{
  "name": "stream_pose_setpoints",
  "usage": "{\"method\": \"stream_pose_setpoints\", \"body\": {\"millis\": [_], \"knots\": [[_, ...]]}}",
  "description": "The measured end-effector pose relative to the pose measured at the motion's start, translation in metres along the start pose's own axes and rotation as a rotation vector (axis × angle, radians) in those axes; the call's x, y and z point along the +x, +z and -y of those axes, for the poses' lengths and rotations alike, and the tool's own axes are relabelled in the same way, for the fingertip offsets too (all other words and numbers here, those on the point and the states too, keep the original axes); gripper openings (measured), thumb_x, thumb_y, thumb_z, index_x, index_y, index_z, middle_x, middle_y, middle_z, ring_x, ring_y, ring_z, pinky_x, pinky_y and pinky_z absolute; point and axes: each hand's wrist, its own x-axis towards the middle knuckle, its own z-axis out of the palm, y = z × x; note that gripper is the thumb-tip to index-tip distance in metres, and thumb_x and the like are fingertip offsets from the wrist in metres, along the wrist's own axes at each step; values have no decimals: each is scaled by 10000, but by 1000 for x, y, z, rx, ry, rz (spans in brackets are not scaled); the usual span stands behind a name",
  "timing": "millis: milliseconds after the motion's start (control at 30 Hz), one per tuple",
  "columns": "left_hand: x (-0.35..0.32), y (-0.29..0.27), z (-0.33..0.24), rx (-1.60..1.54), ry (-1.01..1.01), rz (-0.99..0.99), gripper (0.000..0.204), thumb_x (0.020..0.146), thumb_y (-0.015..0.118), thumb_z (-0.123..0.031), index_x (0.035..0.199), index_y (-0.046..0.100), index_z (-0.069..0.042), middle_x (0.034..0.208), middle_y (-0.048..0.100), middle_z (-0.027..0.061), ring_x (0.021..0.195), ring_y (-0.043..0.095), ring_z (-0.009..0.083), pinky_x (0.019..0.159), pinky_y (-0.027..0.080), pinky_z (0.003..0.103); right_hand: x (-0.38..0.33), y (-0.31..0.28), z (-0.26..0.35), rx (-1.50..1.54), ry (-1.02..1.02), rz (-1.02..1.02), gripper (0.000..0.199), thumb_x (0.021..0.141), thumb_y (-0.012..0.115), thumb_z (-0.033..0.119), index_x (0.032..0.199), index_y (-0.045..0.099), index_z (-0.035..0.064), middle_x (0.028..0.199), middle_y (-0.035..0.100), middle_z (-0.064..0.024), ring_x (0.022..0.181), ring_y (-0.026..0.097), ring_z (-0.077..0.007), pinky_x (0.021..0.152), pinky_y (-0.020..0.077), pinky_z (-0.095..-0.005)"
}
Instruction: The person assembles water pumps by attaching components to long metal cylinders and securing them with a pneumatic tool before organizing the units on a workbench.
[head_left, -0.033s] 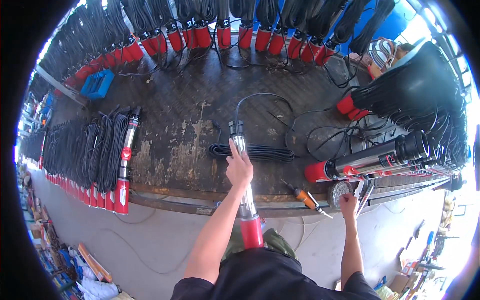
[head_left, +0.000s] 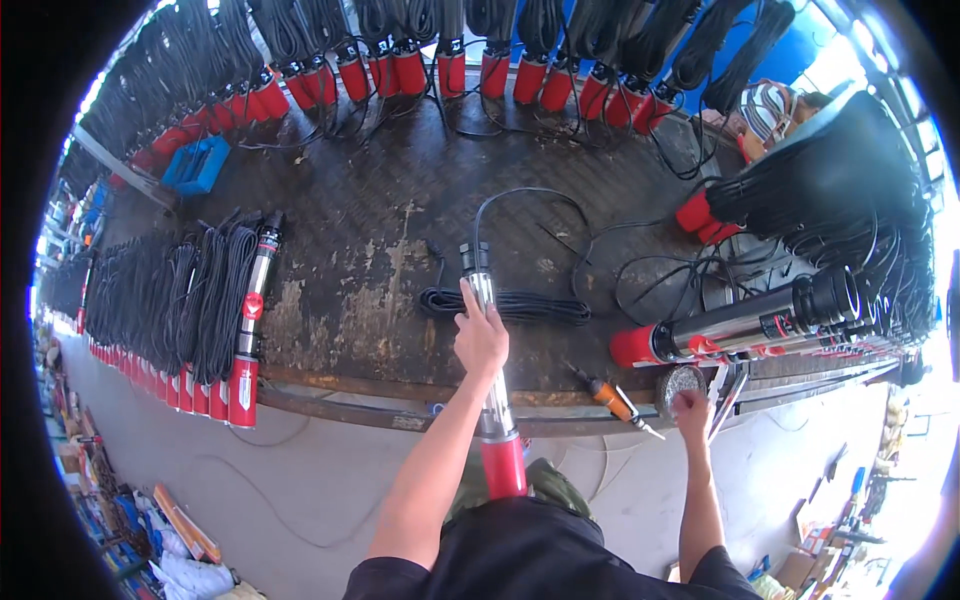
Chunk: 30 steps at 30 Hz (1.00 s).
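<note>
My left hand (head_left: 481, 345) is wrapped round the steel body of a submersible pump (head_left: 497, 415). The pump has a black top and a red lower end, and lies across the bench edge with the red end against my body. From its top a black cable loops back to a flat coiled bundle (head_left: 540, 308) beside it. At the right, my right hand (head_left: 692, 412) is at a small round dish (head_left: 665, 385) of tiny grey parts, fingertips pinched together; whatever they hold is too small to name. An orange power screwdriver (head_left: 607, 394) lies left of the dish.
Pumps with coiled cables line the bench's far edge, red ends (head_left: 452, 75) down. More pumps lie at the left (head_left: 243, 390) and right (head_left: 635, 347). A blue bin (head_left: 196, 166) sits back left. Loose cable (head_left: 640, 262) trails across the worn bench top (head_left: 340, 260). Another person (head_left: 768, 112) is beyond the right corner.
My right hand has shifted slightly left, its fingertips further over the dish. My left hand and the pump look the same.
</note>
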Motion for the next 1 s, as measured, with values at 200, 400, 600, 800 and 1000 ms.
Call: {"method": "stream_pose_setpoints", "body": {"millis": [200,400,600,800,1000], "knots": [[-2,-5,-7,-23,-1,-30,681,1028,487,-343,1605,162,-182,987,608,263,749,669,436,683,559,514,-36,78,231,112,-489,132,138,858,736,136,957,760,43,849,718,-125,742,703,-241,662,533,-337],[1,-7,-10,-48,-45,13,683,1014,507,-351,1601,182,-217,1007,609,272,774,673,443,692,559,516,17,186,339,335,-548,321,149,912,697,77,1012,747,-21,829,727,-104,686,697,-142,581,536,-272],[4,-13,-1,-81,-50,50,697,1010,515,-363,1604,182,-212,996,614,265,765,685,440,689,570,512,42,214,372,329,-654,331,131,883,691,42,991,756,6,829,737,-98,733,720,-185,606,556,-289],[4,-10,1,-69,-19,34,715,1005,533,-379,1604,184,-206,955,613,252,714,679,434,638,568,511,34,237,379,46,-781,239,141,789,745,102,922,789,118,834,685,-77,790,692,-270,718,550,-344],[3,-7,2,-51,-15,-25,740,1015,525,-356,1617,121,-208,929,613,242,684,674,415,616,567,492,47,217,344,486,-400,337,307,844,711,52,1150,720,28,946,738,-93,831,682,-118,749,538,-275]]}}
